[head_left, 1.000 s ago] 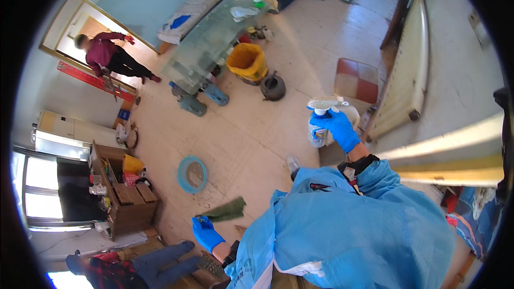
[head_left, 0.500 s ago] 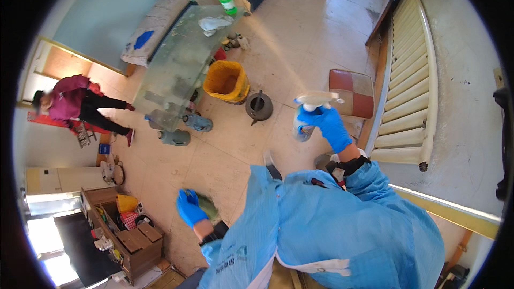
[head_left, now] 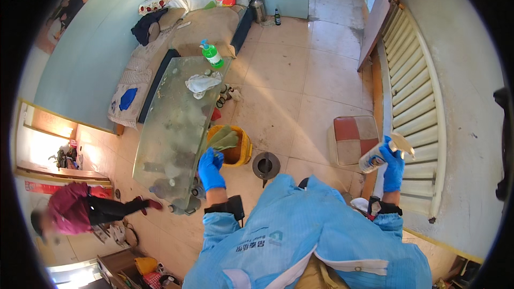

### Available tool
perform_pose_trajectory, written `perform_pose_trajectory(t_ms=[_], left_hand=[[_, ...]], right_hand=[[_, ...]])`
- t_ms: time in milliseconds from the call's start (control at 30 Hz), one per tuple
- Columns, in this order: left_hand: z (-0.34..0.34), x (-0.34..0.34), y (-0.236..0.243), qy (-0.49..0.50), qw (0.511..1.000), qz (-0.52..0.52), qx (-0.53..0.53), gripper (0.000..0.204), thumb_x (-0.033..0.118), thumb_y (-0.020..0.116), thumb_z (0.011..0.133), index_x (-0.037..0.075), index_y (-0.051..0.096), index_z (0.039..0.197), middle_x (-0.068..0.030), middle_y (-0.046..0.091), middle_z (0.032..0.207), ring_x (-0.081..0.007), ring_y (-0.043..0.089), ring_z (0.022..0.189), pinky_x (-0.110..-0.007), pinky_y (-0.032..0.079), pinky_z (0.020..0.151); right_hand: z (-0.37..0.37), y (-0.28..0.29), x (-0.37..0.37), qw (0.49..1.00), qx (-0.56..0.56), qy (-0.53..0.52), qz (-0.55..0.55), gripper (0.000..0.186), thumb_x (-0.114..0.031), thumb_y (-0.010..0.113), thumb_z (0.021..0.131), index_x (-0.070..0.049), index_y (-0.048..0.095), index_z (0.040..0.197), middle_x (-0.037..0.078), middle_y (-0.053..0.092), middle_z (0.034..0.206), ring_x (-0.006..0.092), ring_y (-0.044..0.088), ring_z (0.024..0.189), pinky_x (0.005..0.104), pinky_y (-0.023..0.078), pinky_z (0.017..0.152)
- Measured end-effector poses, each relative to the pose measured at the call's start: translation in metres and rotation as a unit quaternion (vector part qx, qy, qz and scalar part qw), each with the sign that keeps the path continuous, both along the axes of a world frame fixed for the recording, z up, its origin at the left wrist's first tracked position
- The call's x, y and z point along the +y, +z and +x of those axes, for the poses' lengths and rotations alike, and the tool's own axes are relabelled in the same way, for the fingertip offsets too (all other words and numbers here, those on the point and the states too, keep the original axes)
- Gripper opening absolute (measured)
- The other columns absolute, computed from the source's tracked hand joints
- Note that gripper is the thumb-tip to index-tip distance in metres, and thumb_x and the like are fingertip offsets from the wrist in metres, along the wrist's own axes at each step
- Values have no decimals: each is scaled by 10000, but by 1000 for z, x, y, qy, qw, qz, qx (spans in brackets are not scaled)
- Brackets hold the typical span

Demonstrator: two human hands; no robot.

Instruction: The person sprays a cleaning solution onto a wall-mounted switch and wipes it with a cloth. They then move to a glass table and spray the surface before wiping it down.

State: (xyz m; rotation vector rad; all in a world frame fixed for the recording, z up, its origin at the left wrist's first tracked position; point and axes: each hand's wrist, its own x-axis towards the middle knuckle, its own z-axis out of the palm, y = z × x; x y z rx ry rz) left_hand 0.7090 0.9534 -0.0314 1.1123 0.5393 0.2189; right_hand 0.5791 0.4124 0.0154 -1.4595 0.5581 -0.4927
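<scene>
beside the glass table, left grip pinches a green cloth; right grip seemingly clasps a spray bottle.

You get a bright, daylit view: sun falls across the floor at centre, and the doorway at left is blown out. The fisheye bends edges toward the black rim. The person at lower left is blurred.
</scene>
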Motion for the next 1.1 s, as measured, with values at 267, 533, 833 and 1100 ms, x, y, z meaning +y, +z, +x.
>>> perform_pose_trajectory(t_ms=[267, 533, 833, 1100], left_hand=[[197, -82, -5, -98, 995, 18, 19, 181, 238, 669, 946, 65, 656, 893, -40, 665, 802, -135, 635, 675, -261, 537, 623], [365, -143, -18, -84, 989, -4, 120, 218, 269, 681, 939, 101, 624, 812, -30, 641, 735, -139, 619, 637, -277, 523, 601], [525, -163, 31, -47, 997, 41, 41, 205, 257, 658, 954, 81, 629, 853, -28, 644, 754, -124, 622, 669, -250, 509, 628], [720, -153, 27, -48, 999, -19, 7, 231, 274, 673, 938, 65, 633, 847, -34, 617, 751, -121, 608, 676, -252, 504, 640]], right_hand=[[111, -43, -39, 993, 36, -112, 25, 514, -120, 715, 875, -15, 560, 1353, 70, 611, 1235, 183, 596, 1088, 315, 480, 949], [363, -31, -115, 999, -7, -31, 6, 473, -148, 717, 883, -46, 593, 1328, 54, 610, 1200, 171, 587, 1080, 323, 470, 969], [649, 37, -91, 994, -19, 103, -30, 474, -124, 743, 843, -36, 618, 1292, 43, 630, 1143, 167, 589, 1054, 318, 464, 956], [800, 11, -72, 993, -11, 119, 8, 428, -101, 690, 871, 6, 605, 1276, 51, 618, 1153, 166, 586, 1071, 302, 462, 943]])
